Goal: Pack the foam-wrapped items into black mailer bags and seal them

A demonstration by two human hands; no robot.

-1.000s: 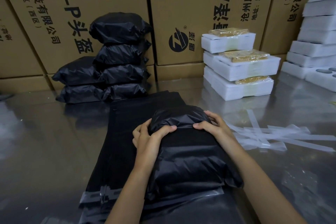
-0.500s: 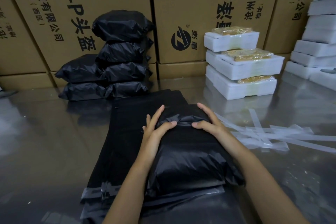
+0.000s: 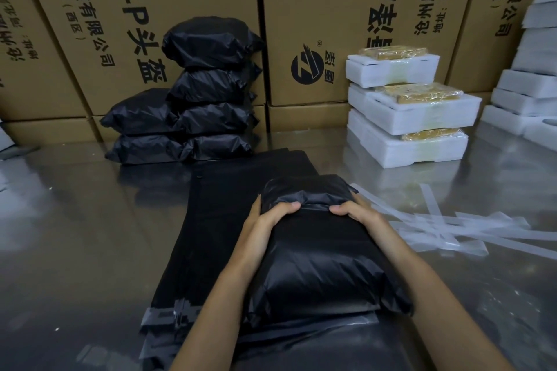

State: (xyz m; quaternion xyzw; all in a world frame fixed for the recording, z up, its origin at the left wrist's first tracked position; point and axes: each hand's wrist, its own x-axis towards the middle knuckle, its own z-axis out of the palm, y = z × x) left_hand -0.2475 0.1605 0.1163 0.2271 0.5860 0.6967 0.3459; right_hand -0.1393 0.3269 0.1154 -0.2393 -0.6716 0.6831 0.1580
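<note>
While viewed from the head camera, the filled black mailer bag point(image 3: 319, 253) is seen lying on the stack of flat mailer bags point(image 3: 223, 220) | left hand point(image 3: 265, 220) and right hand point(image 3: 358, 214) are closed on its folded far flap, thumbs pressed down | judged light, soft-skinned over stiff foam, slippery; best gripped at its sides | counted: six sealed parcels point(image 3: 208, 90), three foam-wrapped items point(image 3: 413, 108), several peeled strips point(image 3: 452, 229).

**What the view does not show**

The filled black mailer bag point(image 3: 319, 253) hides its contents and the fingertips point(image 3: 256, 205) curled under its far end. The white foam stack point(image 3: 539, 69) is cut by the right edge. The flat bag pile point(image 3: 217, 235) runs under the forearms.
</note>
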